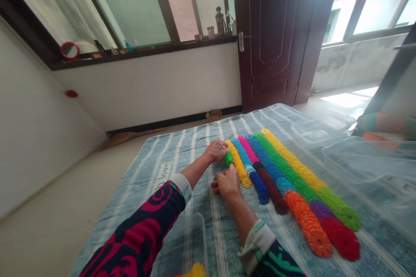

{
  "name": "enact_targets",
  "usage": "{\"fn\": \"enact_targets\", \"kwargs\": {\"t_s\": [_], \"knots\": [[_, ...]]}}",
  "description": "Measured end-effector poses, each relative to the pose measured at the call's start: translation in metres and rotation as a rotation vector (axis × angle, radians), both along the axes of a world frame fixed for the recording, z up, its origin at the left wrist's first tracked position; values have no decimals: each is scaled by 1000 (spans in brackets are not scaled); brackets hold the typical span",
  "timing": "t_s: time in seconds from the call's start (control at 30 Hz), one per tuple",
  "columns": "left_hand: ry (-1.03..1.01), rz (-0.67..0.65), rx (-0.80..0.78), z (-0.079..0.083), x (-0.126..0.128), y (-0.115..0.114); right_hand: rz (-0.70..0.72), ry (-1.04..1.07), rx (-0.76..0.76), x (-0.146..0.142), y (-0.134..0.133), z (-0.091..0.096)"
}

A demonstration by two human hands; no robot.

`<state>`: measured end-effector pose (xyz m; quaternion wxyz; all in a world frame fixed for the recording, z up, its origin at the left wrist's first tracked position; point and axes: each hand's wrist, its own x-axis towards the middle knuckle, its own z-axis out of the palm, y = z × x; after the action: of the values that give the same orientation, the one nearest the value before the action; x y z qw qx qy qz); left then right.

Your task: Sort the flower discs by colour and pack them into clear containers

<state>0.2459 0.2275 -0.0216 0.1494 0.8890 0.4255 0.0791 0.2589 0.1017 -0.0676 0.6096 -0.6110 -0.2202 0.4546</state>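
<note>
Green disc row (229, 159), one: left hand (216, 151) at far end, right hand (230, 182) at near, grips unclear; six longer rows (265, 160) beside.

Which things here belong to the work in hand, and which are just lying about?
Likely in the work:
short green row of notched plastic discs, between left hand and right hand
longer coloured disc rows
clear plastic box holding yellow pieces

Likely lying about:
red-rimmed round mirror
dark cylindrical flask
brown cardboard box

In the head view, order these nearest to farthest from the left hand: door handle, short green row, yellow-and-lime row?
1. Short green row: at the left hand.
2. Yellow-and-lime row: farthest right row.
3. Door handle: beyond, on the brown door.
</note>
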Motion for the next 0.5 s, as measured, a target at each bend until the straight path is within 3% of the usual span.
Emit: {"fn": "enact_targets", "kwargs": {"t_s": [0.5], "knots": [[176,-43,32,8,0,-13,15,26,-3,1,0,3]]}}
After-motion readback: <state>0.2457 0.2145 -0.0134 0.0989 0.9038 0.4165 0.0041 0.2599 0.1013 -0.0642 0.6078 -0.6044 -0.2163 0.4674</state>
